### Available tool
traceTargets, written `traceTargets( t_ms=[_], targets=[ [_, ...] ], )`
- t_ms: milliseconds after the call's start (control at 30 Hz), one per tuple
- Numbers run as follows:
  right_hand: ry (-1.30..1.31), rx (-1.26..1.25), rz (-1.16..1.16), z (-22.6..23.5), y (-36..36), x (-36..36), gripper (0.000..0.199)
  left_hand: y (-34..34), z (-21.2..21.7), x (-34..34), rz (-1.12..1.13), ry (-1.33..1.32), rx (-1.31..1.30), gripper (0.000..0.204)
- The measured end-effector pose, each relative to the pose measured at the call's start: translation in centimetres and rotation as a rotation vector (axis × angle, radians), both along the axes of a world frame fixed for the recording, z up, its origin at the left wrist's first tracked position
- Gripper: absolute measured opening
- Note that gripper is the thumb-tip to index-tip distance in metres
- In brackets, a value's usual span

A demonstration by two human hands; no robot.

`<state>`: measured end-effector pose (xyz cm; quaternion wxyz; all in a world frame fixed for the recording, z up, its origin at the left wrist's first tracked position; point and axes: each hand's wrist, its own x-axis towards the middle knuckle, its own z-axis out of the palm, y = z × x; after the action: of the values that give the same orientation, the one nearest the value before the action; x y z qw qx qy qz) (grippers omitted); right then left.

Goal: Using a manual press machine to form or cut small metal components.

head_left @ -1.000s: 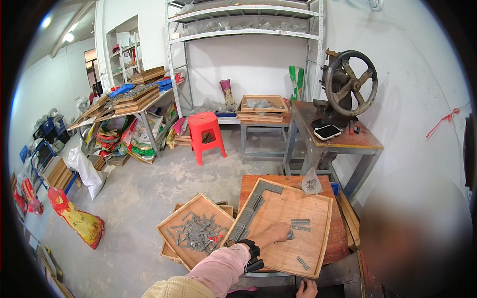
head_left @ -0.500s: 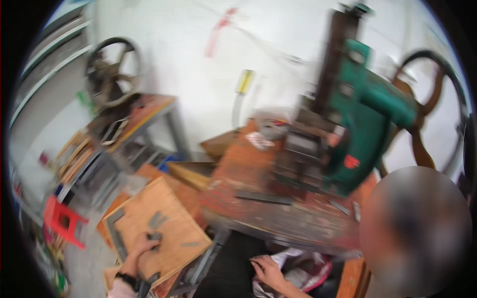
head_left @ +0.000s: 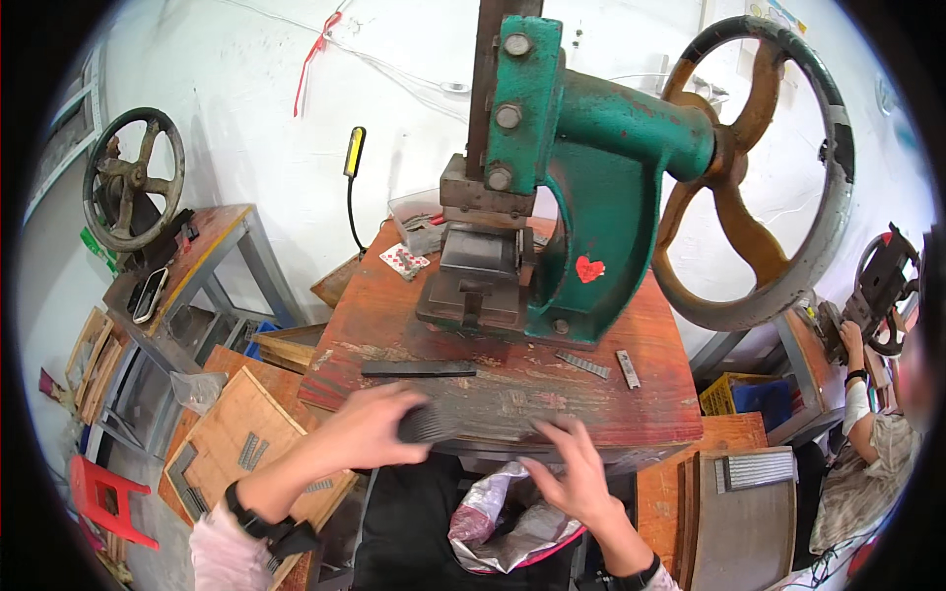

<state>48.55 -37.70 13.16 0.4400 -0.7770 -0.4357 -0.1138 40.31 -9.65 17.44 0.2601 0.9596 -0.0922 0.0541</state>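
Observation:
In my left hand is a dark grey stack of thin ridged metal strips, held just in front of the bench edge. My right hand is open, its fingers apart and empty, over a silver bag with a pink edge on my lap. Ahead stands a green hand press with a dark metal block under its ram. A dark flat bar lies on the bench near the stack. To its right are a ridged strip and a small metal piece.
A wooden tray with more strips is at my left. The press's large handwheel juts out right. A second tray with grey strips stands at lower right, near a person working at another press. A red stool is far left.
My view has swung right. My left hand has come from the wooden tray to the bench edge with the stack of strips. My right hand has risen from beside the bag to over it.

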Motion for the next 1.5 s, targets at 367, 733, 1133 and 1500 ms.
traceTargets(
  t_ms=[367, 733, 1133, 1500],
  targets=[
    [0.003, -0.262, 0.138, -0.5, 3.5, 6.6, 0.061, -5.3, -1.7, 7.0, -0.134, 0.002, 0.284, 0.062],
    [-0.049, -0.188, 0.123, 1.8, 4.6, 6.3, 0.065, -4.0, -2.3, 5.1, -0.090, -0.152, 0.054, 0.066],
    [0.120, 0.152, -0.237, 7.7, 14.9, 15.2, 0.091, 3.9, 4.0, 18.5, 0.227, -0.465, -0.258, 0.104],
    [0.055, 0.105, -0.337, 8.5, 14.8, 17.2, 0.065, 5.5, 3.6, 15.2, 0.433, -0.483, -0.041, 0.070]
  ],
)
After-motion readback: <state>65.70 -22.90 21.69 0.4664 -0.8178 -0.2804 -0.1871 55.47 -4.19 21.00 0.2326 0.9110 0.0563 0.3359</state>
